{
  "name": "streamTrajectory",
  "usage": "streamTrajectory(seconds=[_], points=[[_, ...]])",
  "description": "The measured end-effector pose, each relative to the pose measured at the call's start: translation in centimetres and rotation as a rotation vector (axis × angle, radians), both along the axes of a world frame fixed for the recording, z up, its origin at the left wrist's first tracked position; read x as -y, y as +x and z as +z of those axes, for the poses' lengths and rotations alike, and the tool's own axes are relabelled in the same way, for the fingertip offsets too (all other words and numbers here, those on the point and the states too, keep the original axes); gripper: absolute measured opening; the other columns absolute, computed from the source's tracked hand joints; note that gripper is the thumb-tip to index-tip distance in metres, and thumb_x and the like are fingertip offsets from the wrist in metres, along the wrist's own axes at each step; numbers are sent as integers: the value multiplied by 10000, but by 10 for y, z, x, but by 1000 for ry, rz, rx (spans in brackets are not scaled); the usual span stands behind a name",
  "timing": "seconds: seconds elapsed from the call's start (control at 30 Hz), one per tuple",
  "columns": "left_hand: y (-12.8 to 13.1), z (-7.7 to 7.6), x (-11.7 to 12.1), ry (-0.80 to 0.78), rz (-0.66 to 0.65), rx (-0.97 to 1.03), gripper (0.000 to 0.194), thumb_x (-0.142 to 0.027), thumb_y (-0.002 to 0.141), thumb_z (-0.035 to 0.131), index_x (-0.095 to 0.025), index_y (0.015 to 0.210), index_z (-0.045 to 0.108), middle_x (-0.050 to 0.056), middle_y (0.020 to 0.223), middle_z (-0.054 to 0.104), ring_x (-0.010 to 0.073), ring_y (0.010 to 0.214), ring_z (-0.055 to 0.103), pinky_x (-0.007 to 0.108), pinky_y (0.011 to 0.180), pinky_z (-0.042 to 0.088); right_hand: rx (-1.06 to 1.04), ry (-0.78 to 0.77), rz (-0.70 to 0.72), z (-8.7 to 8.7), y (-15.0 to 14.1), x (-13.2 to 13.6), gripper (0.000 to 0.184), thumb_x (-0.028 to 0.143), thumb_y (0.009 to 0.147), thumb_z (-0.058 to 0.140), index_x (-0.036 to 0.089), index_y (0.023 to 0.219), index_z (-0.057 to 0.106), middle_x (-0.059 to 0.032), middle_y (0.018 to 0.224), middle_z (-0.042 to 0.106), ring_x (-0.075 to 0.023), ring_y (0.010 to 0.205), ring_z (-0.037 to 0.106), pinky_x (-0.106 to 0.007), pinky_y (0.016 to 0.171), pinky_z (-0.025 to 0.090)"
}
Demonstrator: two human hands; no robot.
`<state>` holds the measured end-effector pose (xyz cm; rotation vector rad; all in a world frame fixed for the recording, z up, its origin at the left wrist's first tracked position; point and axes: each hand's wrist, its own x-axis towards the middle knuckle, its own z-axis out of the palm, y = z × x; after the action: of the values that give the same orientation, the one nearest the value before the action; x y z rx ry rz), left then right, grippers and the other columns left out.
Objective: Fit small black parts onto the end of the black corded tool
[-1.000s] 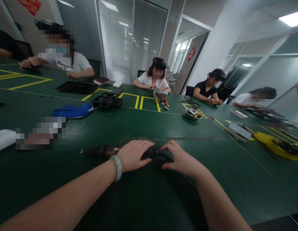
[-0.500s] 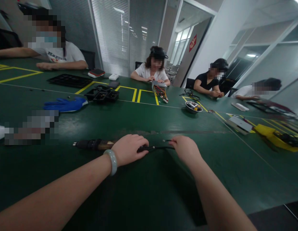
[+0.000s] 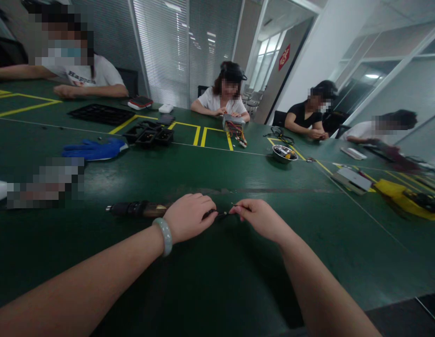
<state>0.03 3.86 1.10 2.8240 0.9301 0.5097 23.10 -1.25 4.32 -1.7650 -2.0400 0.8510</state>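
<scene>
Sideways on the counter (image 3: 210,171), the dark tool (image 3: 137,209) lies left to right, our left hand (image 3: 189,216) gripping its right end, our right hand (image 3: 262,217) pinching black cable (image 3: 222,215) just beyond.

The left hand (image 3: 191,216) holds a dark tool (image 3: 131,209) while the right hand (image 3: 261,217) pinches a black cable (image 3: 222,216).

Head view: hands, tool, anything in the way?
Left hand gripping tool at rear. Right hand pinching black cable beside it. Blue glove off left, touching neither hand.
</scene>
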Motion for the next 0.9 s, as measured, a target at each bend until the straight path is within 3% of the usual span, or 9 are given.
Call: streamTrajectory(seconds=[0.23,0.47,0.6,0.77,0.9], points=[[2,-2,2,-53,46,42,209,-362,905,489,-236,929,653,1,917,672,179,859,592,352,785,412,257,158,221,0,-23,14,233,299,919,498,244,885,721,9,849,692,-138,760,573,-342,912,314],[-1,1,2,-111,36,25,199,-390,889,519,-265,950,661,-18,955,677,181,892,595,350,804,408,170,-24,407,8,-10,16,219,365,881,557,267,973,730,19,888,694,-130,772,597,-244,715,402],[1,1,5,-93,37,13,255,-425,915,476,-251,957,658,-5,947,665,177,880,589,345,788,407,-27,-143,277,1,-12,12,243,397,885,547,244,969,716,24,826,676,-95,656,582,-215,612,406],[4,-2,8,3,51,-8,296,-388,951,404,-226,966,651,23,973,632,182,882,568,347,773,396,-89,-17,22,-20,-16,1,282,382,915,480,209,931,703,9,742,638,-97,631,560,-216,587,393],[4,-3,8,16,50,-1,293,-389,943,420,-218,920,657,19,940,632,170,835,566,337,736,384,-159,-61,-7,-25,-17,-3,283,376,910,473,192,949,684,-5,772,647,-105,640,578,-218,593,408]])
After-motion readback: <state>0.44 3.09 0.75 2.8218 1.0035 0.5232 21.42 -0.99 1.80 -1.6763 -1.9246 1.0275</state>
